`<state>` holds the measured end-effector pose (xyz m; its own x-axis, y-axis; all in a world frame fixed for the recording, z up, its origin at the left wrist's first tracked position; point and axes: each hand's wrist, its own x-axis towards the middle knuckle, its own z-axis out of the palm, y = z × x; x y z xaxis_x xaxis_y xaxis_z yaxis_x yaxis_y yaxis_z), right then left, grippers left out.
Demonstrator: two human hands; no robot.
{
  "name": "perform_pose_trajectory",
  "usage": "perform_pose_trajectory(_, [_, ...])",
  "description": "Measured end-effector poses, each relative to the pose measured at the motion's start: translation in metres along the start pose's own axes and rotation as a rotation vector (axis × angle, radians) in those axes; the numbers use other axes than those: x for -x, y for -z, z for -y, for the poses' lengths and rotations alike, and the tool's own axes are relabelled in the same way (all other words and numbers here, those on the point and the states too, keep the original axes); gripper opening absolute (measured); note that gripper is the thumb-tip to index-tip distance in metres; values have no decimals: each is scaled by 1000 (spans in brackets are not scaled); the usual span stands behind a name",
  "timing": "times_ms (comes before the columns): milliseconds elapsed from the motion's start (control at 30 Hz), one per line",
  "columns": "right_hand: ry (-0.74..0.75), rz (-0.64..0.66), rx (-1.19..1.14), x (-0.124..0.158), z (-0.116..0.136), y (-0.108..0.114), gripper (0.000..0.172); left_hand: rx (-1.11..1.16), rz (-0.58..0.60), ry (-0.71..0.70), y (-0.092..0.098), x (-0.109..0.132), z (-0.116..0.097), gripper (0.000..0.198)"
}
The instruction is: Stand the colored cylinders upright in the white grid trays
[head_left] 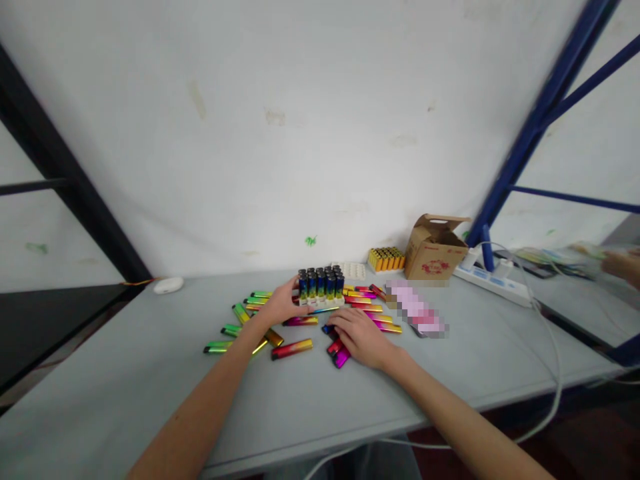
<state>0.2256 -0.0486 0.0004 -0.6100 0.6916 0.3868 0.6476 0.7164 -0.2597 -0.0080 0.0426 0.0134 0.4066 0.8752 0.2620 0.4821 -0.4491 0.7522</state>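
My left hand (pixel 281 305) rests against the left side of a white tray (pixel 320 301) packed with several upright dark-capped lighters (pixel 321 283), thumb touching the tray. My right hand (pixel 361 338) lies palm down, fingers curled over a few red and magenta lighters (pixel 339 355) on the grey table (pixel 125 373). Several more shiny rainbow-coloured lighters (pixel 292 348) lie scattered flat around both hands.
Behind the tray stand an empty white tray (pixel 354 269), a tray of yellow lighters (pixel 386 259) and an open cardboard box (pixel 436 248). A white power strip (pixel 495 280) with a cable lies at the right. A white object (pixel 169 285) sits far left. Another person's hand (pixel 620 265) shows at the right edge.
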Motion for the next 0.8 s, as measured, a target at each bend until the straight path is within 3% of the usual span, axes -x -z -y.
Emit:
perform_pose_trajectory(300, [3, 76, -42, -23, -10, 4, 27, -95, 8, -41, 4, -6, 2, 77])
perform_pose_trajectory(500, [27, 100, -73, -27, -18, 5, 19, -355, -69, -9, 15, 9, 6, 88])
perform_pose_trajectory(567, [1, 37, -101, -26, -14, 8, 19, -403, -107, -4, 21, 19, 11, 84])
perform_pose_trajectory(667, [-115, -205, -223, -30, -5, 13, 22, -415, -218, -31, 29, 35, 16, 67])
perform_pose_trajectory(800, [-241, -511, -633, -55, 3, 22, 23, -425, -302, -45, 29, 46, 14, 53])
